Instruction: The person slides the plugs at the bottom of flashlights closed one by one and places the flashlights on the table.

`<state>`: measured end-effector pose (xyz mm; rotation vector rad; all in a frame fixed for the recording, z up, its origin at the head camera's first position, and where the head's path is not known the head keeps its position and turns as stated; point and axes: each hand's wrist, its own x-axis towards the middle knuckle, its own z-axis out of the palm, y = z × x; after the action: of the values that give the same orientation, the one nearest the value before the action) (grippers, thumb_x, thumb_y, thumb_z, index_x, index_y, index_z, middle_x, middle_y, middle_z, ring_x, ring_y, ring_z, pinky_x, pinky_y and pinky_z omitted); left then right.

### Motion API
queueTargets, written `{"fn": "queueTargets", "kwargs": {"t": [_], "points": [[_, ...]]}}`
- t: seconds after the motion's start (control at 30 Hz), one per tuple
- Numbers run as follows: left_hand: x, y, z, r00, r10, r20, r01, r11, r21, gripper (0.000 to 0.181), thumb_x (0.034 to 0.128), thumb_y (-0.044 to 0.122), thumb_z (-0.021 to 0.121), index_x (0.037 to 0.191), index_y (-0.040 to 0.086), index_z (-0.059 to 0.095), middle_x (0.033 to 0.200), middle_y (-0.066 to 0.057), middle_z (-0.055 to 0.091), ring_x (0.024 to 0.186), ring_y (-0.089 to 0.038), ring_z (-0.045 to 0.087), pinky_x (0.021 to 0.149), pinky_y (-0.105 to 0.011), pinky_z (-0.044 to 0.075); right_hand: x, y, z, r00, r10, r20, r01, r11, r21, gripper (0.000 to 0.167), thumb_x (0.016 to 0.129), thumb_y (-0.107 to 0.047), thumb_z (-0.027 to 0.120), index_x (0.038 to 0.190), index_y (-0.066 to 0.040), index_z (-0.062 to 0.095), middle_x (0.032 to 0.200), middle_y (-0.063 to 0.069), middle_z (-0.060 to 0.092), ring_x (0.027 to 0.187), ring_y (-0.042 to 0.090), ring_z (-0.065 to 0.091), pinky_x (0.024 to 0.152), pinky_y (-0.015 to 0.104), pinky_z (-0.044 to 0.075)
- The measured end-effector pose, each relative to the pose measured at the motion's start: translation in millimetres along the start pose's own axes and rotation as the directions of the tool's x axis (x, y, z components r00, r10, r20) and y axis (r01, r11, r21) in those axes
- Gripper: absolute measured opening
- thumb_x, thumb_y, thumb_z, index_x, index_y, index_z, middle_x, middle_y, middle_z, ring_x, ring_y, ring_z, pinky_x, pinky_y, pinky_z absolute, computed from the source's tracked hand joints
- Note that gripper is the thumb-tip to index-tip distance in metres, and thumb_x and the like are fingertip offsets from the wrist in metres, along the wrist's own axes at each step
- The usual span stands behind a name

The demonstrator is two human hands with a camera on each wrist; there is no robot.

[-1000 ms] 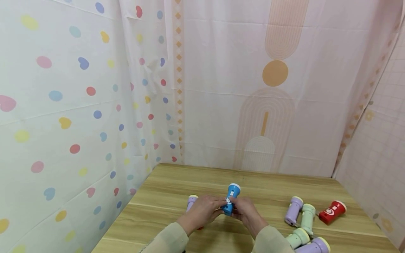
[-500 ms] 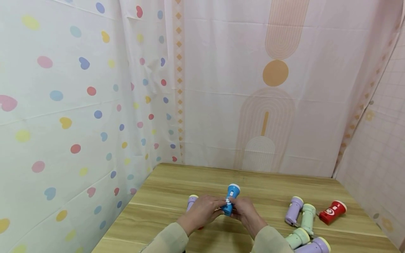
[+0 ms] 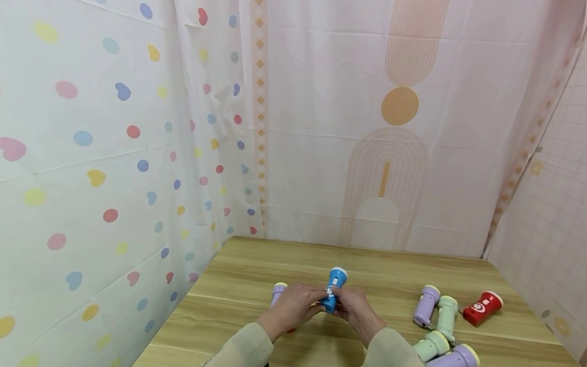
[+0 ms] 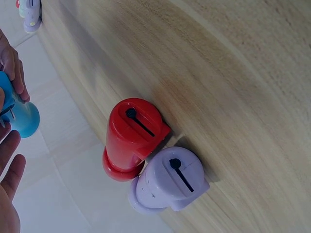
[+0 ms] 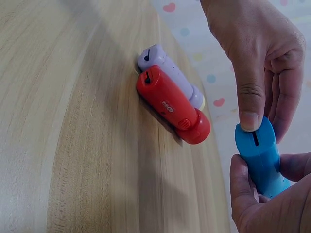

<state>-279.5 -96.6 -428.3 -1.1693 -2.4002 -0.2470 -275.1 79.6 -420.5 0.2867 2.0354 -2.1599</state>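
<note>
A blue flashlight point(image 3: 336, 280) with a white rim is held above the table by both hands. My right hand point(image 3: 358, 310) grips its body between thumb and fingers, thumb on top. At the tail end, my left hand point(image 3: 295, 308) pinches it, its thumb point(image 5: 250, 114) pressing beside a dark slot in the right wrist view. In the left wrist view, thin metal prongs point(image 4: 10, 112) show near that end. A red flashlight point(image 4: 133, 138) and a purple flashlight point(image 4: 170, 177) lie side by side below the left hand, mostly covered by it in the head view.
On the right of the wooden table point(image 3: 257, 260) lie a purple flashlight point(image 3: 426, 306), a green flashlight point(image 3: 446, 318) and a red flashlight point(image 3: 483, 308). Another green flashlight point(image 3: 432, 345) and purple flashlight point(image 3: 456, 358) lie nearer. Patterned curtains point(image 3: 312, 127) surround the table.
The blue flashlight has shifted very slightly left and down, still in both hands. The other flashlights have not moved.
</note>
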Motion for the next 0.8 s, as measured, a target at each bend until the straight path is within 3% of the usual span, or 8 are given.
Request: {"fn": "queueTargets", "kwargs": {"t": [0.8], "points": [[-0.6,0.1,-1.7,0.999,-0.039,0.011,0.039,0.999,0.017,0.030,0.0893,0.031,0.074,0.114,0.014,0.073,0.111,0.005,0.072,0.098,-0.007,0.068,0.085,-0.029,0.054,-2.3,-0.8,3.0,1.000,0.012,0.008,-0.012,1.000,-0.003,0.038,0.102,-0.016,0.056,0.117,0.019,0.052,0.092,0.017,0.068,0.074,0.019,0.066,0.067,0.030,0.058]]}}
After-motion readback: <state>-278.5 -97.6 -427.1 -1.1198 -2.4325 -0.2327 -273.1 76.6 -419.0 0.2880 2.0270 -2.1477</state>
